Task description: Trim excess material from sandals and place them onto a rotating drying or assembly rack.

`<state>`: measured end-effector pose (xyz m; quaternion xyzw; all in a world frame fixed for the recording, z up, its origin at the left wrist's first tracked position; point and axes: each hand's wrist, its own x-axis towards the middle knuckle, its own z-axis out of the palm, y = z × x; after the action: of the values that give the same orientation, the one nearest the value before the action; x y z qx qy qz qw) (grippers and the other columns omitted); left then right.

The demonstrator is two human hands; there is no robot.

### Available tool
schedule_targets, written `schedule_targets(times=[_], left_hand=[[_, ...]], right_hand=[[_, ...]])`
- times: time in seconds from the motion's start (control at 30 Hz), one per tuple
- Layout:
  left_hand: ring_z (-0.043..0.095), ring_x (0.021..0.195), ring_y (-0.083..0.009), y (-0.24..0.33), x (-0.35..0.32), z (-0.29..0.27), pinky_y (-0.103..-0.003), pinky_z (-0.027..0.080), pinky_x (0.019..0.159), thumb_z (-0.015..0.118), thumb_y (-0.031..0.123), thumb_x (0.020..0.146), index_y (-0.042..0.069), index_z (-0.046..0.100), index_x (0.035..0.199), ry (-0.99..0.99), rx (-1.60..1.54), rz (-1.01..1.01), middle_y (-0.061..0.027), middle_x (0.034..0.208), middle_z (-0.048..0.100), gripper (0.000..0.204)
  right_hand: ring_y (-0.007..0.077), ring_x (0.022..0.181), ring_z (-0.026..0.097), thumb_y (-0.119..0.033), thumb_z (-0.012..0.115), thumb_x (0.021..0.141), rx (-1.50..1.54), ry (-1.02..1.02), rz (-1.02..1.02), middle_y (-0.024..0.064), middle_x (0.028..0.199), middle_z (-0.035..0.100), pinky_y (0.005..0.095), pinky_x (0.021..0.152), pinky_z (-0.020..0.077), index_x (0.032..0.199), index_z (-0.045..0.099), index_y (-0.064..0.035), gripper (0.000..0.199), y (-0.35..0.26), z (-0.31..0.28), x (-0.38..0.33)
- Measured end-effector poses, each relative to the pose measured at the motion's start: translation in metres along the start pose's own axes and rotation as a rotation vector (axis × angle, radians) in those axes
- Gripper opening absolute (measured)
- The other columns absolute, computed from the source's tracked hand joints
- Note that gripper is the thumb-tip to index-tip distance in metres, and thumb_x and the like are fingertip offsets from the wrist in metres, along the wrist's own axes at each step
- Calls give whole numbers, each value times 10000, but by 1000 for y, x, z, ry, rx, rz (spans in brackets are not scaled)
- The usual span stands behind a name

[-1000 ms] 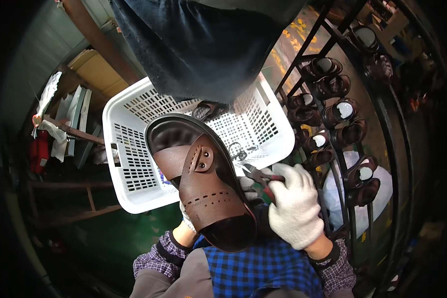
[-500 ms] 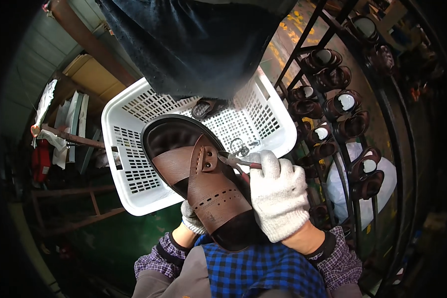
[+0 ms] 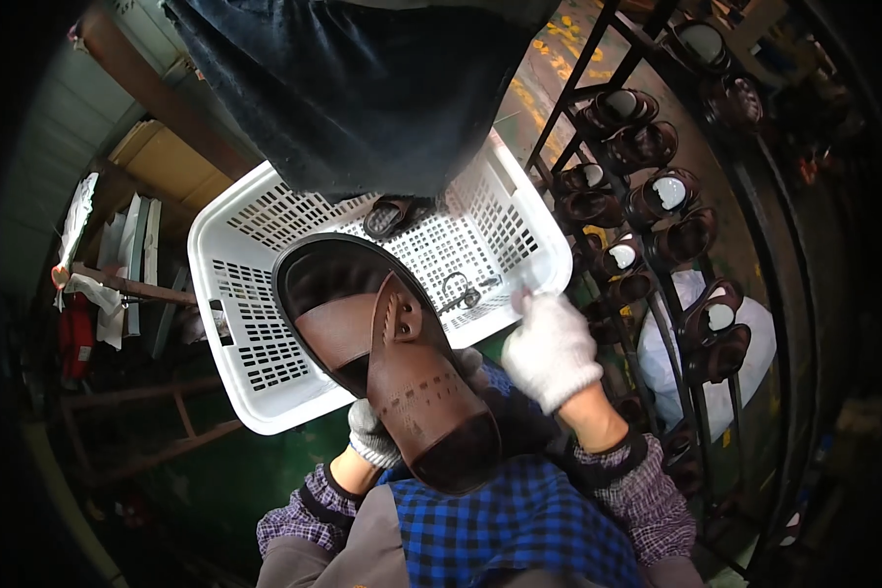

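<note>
A brown leather sandal [image 3: 421,392] with a dark sole, stitched strap and two small holes in the strap tab lies tilted across the front of my body. My left hand [image 3: 372,436] is closed round it from below; glove and fingertips show on either side of the shoe, the palm hidden under it. To the right, apart from the sandal, my right hand [image 3: 556,351] in a white knitted glove is closed and smeared by motion. A blurred reddish bit of the pliers shows at its fingers; the rest of the tool is hidden.
Beyond the sandal stands a white slotted basket [image 3: 255,404] with a small dark shoe [image 3: 386,218] and dark loops [image 3: 461,292] inside. A dark sheet [image 3: 353,98] hangs over it. At right, a black metal rack [image 3: 576,103] carries several brown shoes, with a white bag [image 3: 664,367] behind.
My right hand has drawn the pliers away from the strap tab and moved right. The sandal stays in my left hand, whose fingertips now show at its right side. The view has shifted slightly.
</note>
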<state>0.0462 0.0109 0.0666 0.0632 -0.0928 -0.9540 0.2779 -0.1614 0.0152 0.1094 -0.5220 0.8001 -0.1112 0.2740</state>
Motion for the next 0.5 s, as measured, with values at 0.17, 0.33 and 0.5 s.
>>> schedule_targets(times=[0.17,0.33,0.5], left_hand=[[392,1351,-410,5,7,-6,-526,322,1145,569,654,855,37,250,1493,240,45,-30,-216,1472,387,944],[596,1148,-273,10,50,29,-427,466,1044,616,415,932,67,488,1355,434,-90,26,-138,1289,590,562],[627,1103,-276,14,83,43,-444,510,984,574,361,961,38,505,1317,475,119,70,-143,1244,622,485]], right_hand=[[262,1020,638,45,508,705,846,29,-71,161,1079,632,329,876,486,1228,581,64,529,44,-32,-14],[181,993,608,28,657,720,448,348,-594,119,1040,625,286,908,474,1310,502,65,611,2,-17,-39],[190,958,580,37,526,817,1029,-128,-274,74,1025,595,353,934,453,1231,563,77,418,31,-22,-76]])
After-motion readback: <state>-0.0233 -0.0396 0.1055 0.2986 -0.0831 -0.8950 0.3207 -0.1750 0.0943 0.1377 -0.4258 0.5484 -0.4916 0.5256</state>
